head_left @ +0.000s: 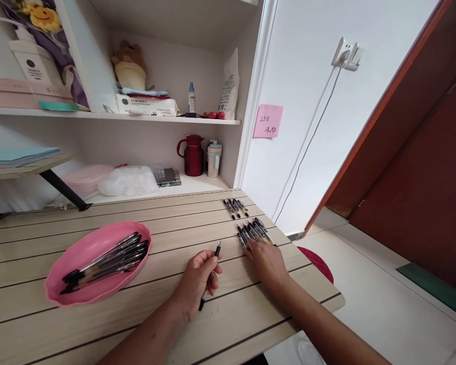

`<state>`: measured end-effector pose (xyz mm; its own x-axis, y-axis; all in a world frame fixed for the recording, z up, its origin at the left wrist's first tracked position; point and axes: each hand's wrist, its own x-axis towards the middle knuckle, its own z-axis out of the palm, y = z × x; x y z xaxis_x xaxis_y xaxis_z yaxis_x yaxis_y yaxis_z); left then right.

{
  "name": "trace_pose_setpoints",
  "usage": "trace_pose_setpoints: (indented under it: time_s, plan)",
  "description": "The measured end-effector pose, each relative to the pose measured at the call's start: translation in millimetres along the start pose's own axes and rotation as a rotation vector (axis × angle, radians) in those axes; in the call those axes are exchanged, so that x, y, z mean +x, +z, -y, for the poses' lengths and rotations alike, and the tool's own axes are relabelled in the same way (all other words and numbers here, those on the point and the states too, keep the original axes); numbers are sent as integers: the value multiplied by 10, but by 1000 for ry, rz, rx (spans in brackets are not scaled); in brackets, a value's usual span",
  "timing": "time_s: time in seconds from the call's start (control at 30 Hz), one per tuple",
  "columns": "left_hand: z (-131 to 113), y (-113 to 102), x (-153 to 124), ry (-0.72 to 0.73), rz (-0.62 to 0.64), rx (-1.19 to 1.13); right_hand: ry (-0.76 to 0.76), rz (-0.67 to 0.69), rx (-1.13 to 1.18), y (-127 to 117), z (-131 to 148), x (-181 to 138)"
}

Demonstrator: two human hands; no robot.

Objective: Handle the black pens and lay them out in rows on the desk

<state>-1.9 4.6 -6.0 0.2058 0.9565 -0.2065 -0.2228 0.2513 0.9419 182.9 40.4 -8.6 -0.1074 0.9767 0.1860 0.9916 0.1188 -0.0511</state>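
My left hand [201, 276] is closed round a pen [217, 250] above the table, its bare writing tip pointing up and away and a black cap on its lower end. My right hand [266, 261] reaches to the near end of a row of dark pens [254, 229] lying side by side at the table's right. Its fingers are bent down against the row; what they pinch, if anything, is hidden. Behind that row lies a second group of short, dark, pen-like pieces [235, 208]. To the left, a pink oval dish [57, 268] holds several more black-ended clear pens [110, 261].
The striped wooden table [167, 324] meets a white shelf at the back, where a red jug [193, 156] and a pale cup [213, 159] stand. A black-legged riser [63, 188] is at the back left. The table's right edge drops to the floor beside a red round seat [319, 263].
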Motion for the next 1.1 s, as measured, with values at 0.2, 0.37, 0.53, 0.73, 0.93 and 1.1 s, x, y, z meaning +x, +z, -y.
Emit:
trace_pose_setpoints:
  time_s: [0.2,0.37,0.53,0.73,0.93,1.1]
  plan:
    - [-14,4,-18,25,-68,-56,40,-83,54,-59,-76,-96]
    - [-45,14,0,31,-87,-34,214,-111,132,-110,-331,-332]
    - [-54,73,101,-14,-141,145,254,-47,227,-64,-448,-452]
    - [-104,252,488,-39,-190,386,181,-45,257,-71,-301,-454]
    - [-128,472,940,-49,-252,592,192,-51,296,-27,-276,-575]
    - [-126,521,1143,-76,-281,761,186,-73,285,-12,-289,-604]
